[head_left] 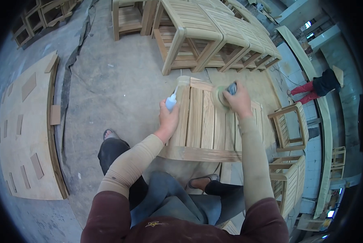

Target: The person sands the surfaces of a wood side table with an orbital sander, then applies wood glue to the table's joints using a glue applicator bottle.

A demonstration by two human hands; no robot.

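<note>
Two bare hands work over a slatted wooden piece (207, 117) in the head view, which lies in front of the seated person, its near edge toward the knees. The left hand (169, 122) has its fingers closed round a pale squeeze bottle (171, 103), with the thin nozzle pointing up beside the far left corner of the wood; whether the tip touches, I can't tell. The right hand (240, 101) is curled over the blue-and-dark top of a round tool (220, 98) above the slats on the far side. That tool is blurred, so its contact with the wood is unclear.

The bottle looks light and likely gives under a squeeze; its middle is the place to hold it, clear of the slender nozzle, which seems the easiest part to bend. The round tool looks firm and heavier, best palmed from the top with fingers wrapped down the sides. The slatted piece seems stiff and fairly bulky, better gripped at opposite outer rails than by a slat.

More slatted furniture (189, 16) stands beyond on the floor (98, 85), and another person (326, 84) is well apart to the right.
</note>
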